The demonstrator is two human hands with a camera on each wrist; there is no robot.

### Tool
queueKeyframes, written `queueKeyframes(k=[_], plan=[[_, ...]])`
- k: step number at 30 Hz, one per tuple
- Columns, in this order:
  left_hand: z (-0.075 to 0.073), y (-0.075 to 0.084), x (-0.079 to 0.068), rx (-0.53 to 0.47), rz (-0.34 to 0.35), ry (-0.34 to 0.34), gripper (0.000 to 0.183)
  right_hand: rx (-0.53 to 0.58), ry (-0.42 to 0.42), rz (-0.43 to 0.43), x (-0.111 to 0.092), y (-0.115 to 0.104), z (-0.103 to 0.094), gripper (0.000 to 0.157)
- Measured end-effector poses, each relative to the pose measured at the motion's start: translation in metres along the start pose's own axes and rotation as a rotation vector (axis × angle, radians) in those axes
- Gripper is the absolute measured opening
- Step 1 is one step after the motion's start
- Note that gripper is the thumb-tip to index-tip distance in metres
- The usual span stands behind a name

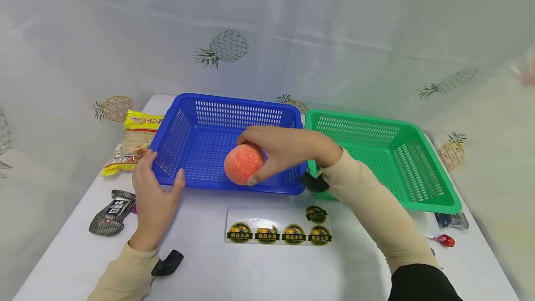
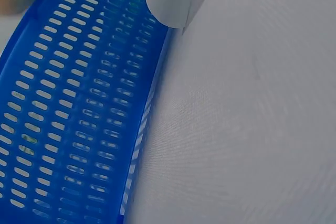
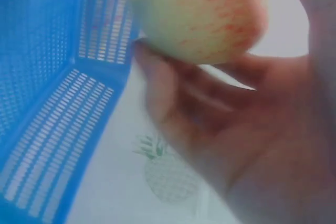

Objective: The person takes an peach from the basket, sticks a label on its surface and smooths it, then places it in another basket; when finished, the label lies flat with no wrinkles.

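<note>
My right hand (image 1: 280, 150) pinches a red apple (image 1: 244, 164) between thumb and fingers, over the front part of the blue basket (image 1: 246, 191). In the right wrist view the apple (image 3: 205, 19) shows yellow-green skin with red streaks, the fingers curved around it. At the basket's front left corner, my left hand (image 1: 154, 196) rests with fingers along the side rim and thumb by the front rim. The left wrist view shows the slotted wall of the blue basket (image 2: 79, 93); that hand is out of its frame. No other thing shows inside the basket.
To the right stands a green basket (image 1: 434, 206). A yellow snack bag (image 1: 140, 136) and a black packet (image 1: 112, 212) lie at the left. In front is a sheet of round stickers (image 1: 277, 233). A red lollipop (image 1: 446, 240) and a dark packet (image 1: 452, 220) lie right.
</note>
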State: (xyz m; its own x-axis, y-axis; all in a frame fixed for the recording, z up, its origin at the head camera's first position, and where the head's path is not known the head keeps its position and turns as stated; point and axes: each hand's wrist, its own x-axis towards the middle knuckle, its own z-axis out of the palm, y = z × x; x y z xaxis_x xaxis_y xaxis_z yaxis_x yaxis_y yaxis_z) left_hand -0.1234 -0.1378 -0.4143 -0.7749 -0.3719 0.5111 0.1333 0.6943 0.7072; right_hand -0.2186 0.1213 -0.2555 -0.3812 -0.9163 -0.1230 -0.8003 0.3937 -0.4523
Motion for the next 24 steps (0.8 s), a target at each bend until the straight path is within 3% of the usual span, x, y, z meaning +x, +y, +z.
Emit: queueKeyframes(k=[4,9,12,17,24], plan=[[0.0,0.0,0.002,-0.008,0.012,0.01,0.068,0.037,0.163,-0.014,-0.057,-0.019,0.022,0.062],[0.001,0.0,0.001,-0.009,0.006,-0.001,0.066,-0.055,0.275,0.046,-0.103,-0.037,0.075,0.064],[-0.001,-0.003,0.001,-0.006,0.008,0.002,0.066,-0.074,0.298,0.091,-0.118,-0.04,0.109,0.066],[0.0,-0.004,0.001,-0.008,0.023,0.002,0.065,0.006,0.343,0.174,-0.137,-0.037,0.157,0.069],[0.001,-0.002,0.002,-0.013,0.025,-0.002,0.065,0.073,0.339,0.247,-0.144,-0.039,0.192,0.063]])
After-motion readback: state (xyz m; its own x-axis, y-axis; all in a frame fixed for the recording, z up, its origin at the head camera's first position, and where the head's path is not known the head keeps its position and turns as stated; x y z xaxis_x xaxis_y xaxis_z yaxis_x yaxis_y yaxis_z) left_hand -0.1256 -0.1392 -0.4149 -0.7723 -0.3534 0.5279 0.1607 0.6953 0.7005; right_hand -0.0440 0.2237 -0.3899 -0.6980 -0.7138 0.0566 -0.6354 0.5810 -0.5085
